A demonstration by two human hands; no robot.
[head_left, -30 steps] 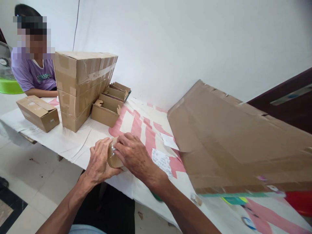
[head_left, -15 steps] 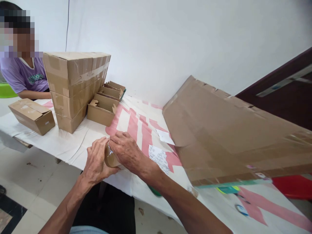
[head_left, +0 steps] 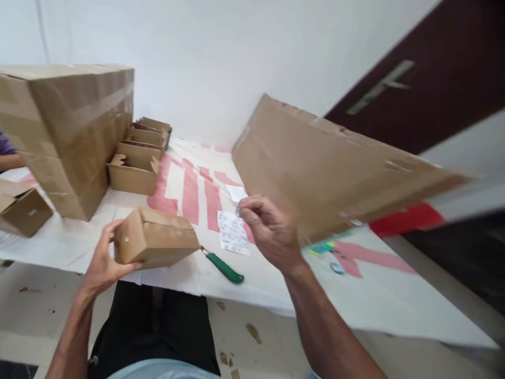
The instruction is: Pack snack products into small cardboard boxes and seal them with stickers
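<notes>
My left hand (head_left: 104,260) grips the near left end of a small cardboard box (head_left: 158,237), thumb below and fingers behind. The box is tilted at the front of the table, and its flaps look closed. My right hand (head_left: 266,226) is raised over the table to the right, thumb and forefinger pinched together. Something tiny may show at its fingertips, too small to name. Between the hands lies a green-handled knife (head_left: 224,267), its tip by the box. A white sheet with small dark marks (head_left: 232,232) lies just left of my right hand.
Large taped cartons (head_left: 79,131) stand stacked at left, with open small boxes (head_left: 134,176) beside them. A smaller box (head_left: 26,210) sits at the left edge. A big cardboard panel (head_left: 315,163) leans at right; a tape roll (head_left: 337,268) lies in front of it.
My right hand has left the box and moved right, over the sheet. My left hand has shifted left with the box, now turned sideways. The view has swung right, uncovering the knife.
</notes>
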